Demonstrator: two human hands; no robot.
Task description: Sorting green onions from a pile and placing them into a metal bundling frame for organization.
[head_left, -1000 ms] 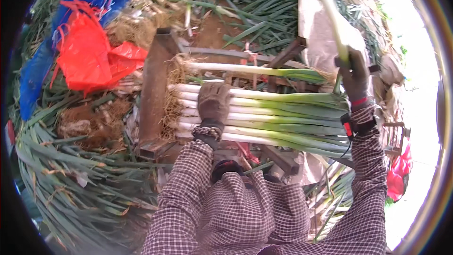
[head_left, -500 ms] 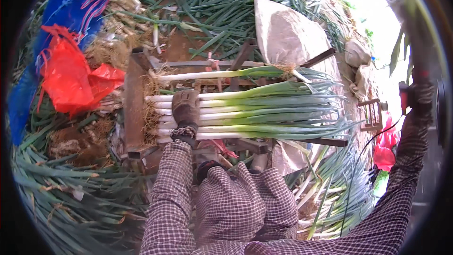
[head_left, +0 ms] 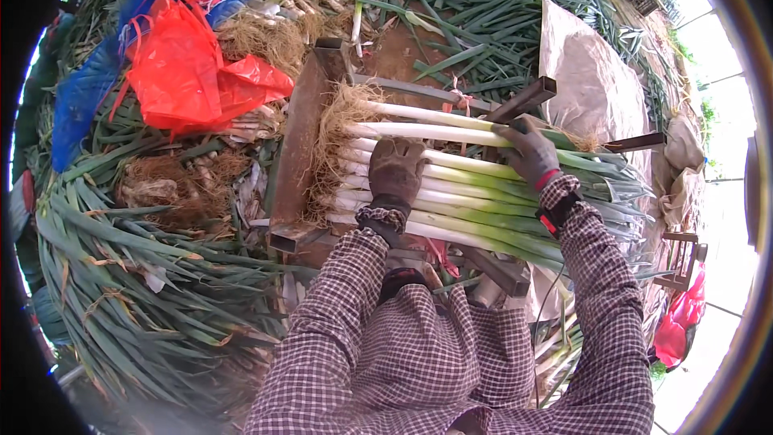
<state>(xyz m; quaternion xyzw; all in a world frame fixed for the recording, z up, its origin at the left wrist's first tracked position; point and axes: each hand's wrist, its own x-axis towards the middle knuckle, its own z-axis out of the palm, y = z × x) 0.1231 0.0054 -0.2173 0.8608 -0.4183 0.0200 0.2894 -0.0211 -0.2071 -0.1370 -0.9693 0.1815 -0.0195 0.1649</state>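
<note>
A row of long green onions lies side by side across a metal frame, white stalks and roots to the left, green leaves to the right. My left hand, in a dark glove, rests over the white stalks with its fingers curled round some of them. At the far side of the row, my right hand, also gloved, is closed round a green onion where white turns to green. Its fingertips are partly hidden.
A red plastic bag lies on blue sheeting at the left. Heaped green onions fill the near left, with more at the back. A pale sack is behind the frame. Posts stick up from it.
My right hand has come in from the far right and taken hold of a green onion. Another onion now lies along the row's far side. The whole view has shifted.
</note>
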